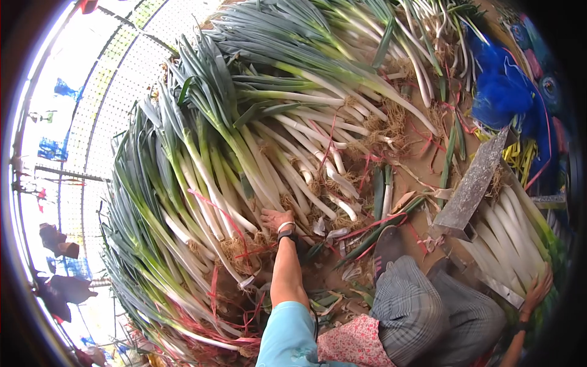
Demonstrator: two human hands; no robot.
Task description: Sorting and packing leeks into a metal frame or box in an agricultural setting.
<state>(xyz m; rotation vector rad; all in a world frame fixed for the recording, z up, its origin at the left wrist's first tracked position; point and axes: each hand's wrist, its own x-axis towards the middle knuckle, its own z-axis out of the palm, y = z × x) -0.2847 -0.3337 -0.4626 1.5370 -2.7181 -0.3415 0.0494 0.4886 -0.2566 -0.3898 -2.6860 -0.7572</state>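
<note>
My left hand (278, 221) reaches forward into a big pile of leeks (257, 162), its fingers pressed together around a white stalk near the root ends. Fingertips are partly lost among the stalks. At the right, my right hand (537, 289) lies wrapped over a bunch of leeks (510, 235), gripping its outer stalks. That bunch rests in a metal trough-like stand (469, 189), white ends toward the far side and green leaves toward me. Part of the bunch is hidden by the stand's plate and by my hand.
Red plastic ties (244, 327) lie tangled by the pile. Loose green leaves (382, 232) and scraps cover the ground before my knees (409, 300). Blue plastic (498, 92) and yellow strips (520, 156) sit at far right. A mesh fence (113, 92) stands at left.
</note>
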